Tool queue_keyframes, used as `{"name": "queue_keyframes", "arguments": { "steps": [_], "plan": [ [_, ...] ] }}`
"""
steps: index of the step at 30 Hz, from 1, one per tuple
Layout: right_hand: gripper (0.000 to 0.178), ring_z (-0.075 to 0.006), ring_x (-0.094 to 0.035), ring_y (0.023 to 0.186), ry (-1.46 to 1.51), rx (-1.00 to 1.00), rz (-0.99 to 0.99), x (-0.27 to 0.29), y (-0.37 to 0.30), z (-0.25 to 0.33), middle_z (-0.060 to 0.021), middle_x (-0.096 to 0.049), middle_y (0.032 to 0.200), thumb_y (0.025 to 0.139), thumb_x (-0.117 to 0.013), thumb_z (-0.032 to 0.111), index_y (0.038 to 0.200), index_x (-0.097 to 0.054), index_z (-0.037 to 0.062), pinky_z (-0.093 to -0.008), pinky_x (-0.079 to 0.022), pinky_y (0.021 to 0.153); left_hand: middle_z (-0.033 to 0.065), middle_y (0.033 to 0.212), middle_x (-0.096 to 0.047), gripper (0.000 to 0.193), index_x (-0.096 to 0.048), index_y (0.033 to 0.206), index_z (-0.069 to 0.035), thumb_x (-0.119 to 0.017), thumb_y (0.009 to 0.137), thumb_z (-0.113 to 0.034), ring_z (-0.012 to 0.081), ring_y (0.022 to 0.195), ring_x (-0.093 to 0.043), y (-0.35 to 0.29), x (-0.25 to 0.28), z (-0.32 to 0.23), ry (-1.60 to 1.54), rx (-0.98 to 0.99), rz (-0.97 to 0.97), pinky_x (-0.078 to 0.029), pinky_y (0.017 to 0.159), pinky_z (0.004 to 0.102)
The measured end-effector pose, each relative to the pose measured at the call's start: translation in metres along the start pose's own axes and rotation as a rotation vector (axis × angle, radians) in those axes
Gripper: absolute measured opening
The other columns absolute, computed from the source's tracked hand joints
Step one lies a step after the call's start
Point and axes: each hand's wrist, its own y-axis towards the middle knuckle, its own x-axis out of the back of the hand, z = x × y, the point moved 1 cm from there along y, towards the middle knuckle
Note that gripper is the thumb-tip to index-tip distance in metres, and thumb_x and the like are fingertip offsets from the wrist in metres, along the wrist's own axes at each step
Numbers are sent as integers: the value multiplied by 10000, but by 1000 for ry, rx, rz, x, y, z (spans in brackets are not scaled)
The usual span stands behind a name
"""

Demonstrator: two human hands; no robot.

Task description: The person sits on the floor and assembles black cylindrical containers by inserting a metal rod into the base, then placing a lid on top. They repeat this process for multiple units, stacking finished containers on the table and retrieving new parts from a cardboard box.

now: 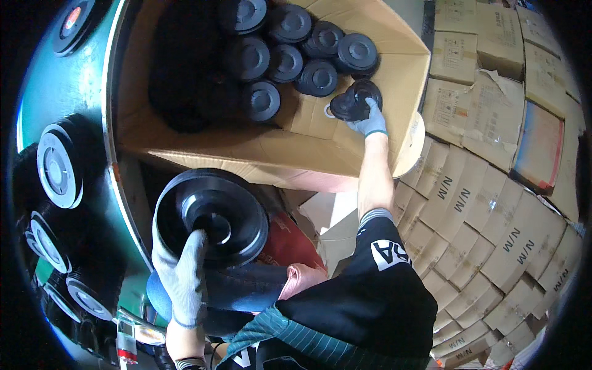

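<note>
Left hand (185, 280), in a pale knit glove, was clamped on a big black wheel (213, 198) toward nine o'clock, thumb at the hub, fingers along the rim; wheel just outside the near edge of the cardboard box (404, 74). Right hand (371, 122), similar glove, was inside the box toward one o'clock, thumb and fingers closed on a small black disc (369, 92), near the box's three o'clock wall. Open room: bare cardboard toward nine o'clock of that hand; black stacks (287, 63) crowded from ten to twelve. Green table (92, 80) at nine o'clock, curved edge near the wheel, ribbed discs (58, 163) on it. Wheel glossy, round, stepped hollow middle. Stacks ridged, greyish round centres. Cartons (456, 191) at three o'clock: brown, flat-sided, packed tight.
</note>
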Motion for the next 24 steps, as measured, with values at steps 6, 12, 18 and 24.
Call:
{"name": "queue_keyframes", "arguments": {
  "steps": [6,12,18,24],
  "plan": [
    [637,-349,-622,1365,-13,139,532,-1,-156,-24,-123,-593,1558,988,-751,401,1542,-564,149,-561,-545,1114,165,1396,-691,572,-600,1479,1,-774,935,-24,291,1304,-668,13,-6,13,15,-368,-100,-493,1167,402],
    [517,-243,-566,1402,-719,716,979,-18,-297,-144,-101,-592,1545,1136,-513,332,1590,-488,88,-426,-427,1224,134,1279,-717,533,-769,1232,-172,-853,710,-107,389,1220,-674,11,-14,-23,570,-1485,176,-472,1096,627],
    [555,-277,-501,1470,9,48,1279,-34,-350,-209,-100,-504,1650,1191,-362,399,1670,-400,121,-475,-330,1304,119,1413,-650,643,-702,1384,-155,-862,816,-410,391,1390,-568,-21,0,-11,614,-1329,502,-313,1180,702],
    [585,-299,-529,1427,17,-48,1290,-63,-377,-219,-132,-535,1606,1156,-459,454,1617,-471,93,-479,-349,1285,257,1555,-484,917,-445,1625,-60,-868,814,-136,394,1523,-406,-37,6,3,135,-1056,-220,-328,1268,530]
  ]
}}
